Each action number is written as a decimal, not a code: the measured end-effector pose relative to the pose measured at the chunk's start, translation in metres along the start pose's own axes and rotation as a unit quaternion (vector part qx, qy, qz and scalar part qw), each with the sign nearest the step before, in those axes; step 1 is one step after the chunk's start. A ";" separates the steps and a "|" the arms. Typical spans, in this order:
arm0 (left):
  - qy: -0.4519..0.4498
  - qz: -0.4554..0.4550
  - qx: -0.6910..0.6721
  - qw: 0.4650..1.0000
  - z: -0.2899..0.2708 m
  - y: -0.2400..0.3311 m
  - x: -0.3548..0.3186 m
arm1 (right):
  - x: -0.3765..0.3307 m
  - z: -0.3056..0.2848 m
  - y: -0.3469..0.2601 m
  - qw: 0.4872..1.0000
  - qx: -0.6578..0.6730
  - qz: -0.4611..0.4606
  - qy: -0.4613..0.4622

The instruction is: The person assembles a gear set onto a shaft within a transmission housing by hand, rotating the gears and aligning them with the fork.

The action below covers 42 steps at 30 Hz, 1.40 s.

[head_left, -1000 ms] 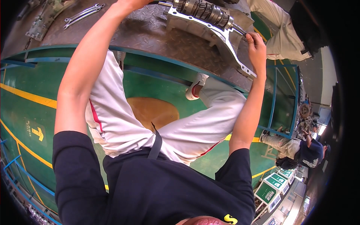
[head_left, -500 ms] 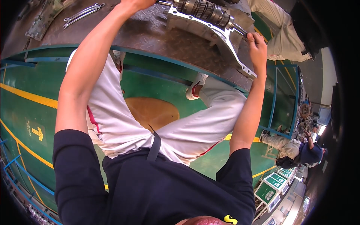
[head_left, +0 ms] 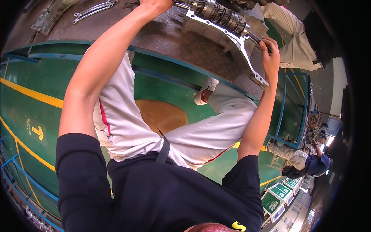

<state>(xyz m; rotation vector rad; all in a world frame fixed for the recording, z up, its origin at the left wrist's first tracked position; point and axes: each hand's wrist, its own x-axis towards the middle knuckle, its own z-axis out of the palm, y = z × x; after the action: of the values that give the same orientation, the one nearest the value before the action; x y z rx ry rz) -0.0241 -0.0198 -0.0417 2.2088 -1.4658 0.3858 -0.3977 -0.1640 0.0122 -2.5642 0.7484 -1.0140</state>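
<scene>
Shaft (head_left: 222,17) with gears lies over the open housing (head_left: 201,29) on the counter (head_left: 166,40), running from far left to near right. Our right hand (head_left: 271,52) pinches its right end; our left hand (head_left: 156,5) is at the left end, fingers partly out of sight, so we cannot tell its grip. Wrenches (head_left: 94,11) lie farther left; a stool (head_left: 162,116) stands nearer, between our legs.

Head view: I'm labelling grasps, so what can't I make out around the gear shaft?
In the head view:
Left hand: partly cut off by the upper edge, so its grip is unclear.
Right hand: covers the tip of the gear shaft.
Housing: its inside is largely hidden behind the gear shaft.
</scene>
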 end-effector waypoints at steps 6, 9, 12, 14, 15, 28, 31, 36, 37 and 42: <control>-0.093 -0.013 0.022 0.995 -0.013 -0.011 0.008 | -0.002 0.010 0.001 0.999 -0.004 0.034 0.019; -0.148 0.007 0.044 0.988 -0.022 -0.009 0.017 | 0.002 0.006 0.004 0.998 -0.028 0.050 0.017; -0.177 0.001 0.032 0.984 -0.026 -0.007 0.021 | 0.007 -0.002 0.005 0.992 -0.046 0.120 -0.016; -0.175 0.000 0.024 0.984 -0.027 -0.011 0.021 | 0.009 0.001 0.000 0.988 -0.038 0.148 -0.014; -0.177 0.029 0.009 0.984 -0.028 -0.012 0.023 | 0.009 0.000 -0.002 0.984 -0.032 0.175 -0.010; -0.328 -0.090 -0.352 0.872 -0.046 -0.078 0.027 | -0.033 -0.027 0.033 0.930 0.242 0.267 0.070; -0.347 -0.130 -0.425 0.826 -0.045 -0.099 0.027 | -0.041 -0.025 0.037 0.919 0.276 0.270 0.079; -0.344 -0.139 -0.468 0.802 -0.040 -0.113 0.022 | -0.036 -0.019 0.022 0.919 0.281 0.263 0.091; -0.340 -0.149 -0.463 0.805 -0.040 -0.112 0.022 | -0.036 -0.019 0.023 0.919 0.277 0.264 0.092; -0.320 -0.148 -0.482 0.802 -0.034 -0.116 0.021 | -0.032 -0.012 0.044 0.919 0.303 0.242 0.069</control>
<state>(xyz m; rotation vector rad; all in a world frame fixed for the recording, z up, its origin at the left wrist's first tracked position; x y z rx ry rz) 0.0913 0.0186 -0.0284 1.6444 -1.1261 -1.0911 -0.4418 -0.1830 -0.0159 -1.6853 0.8753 -1.0525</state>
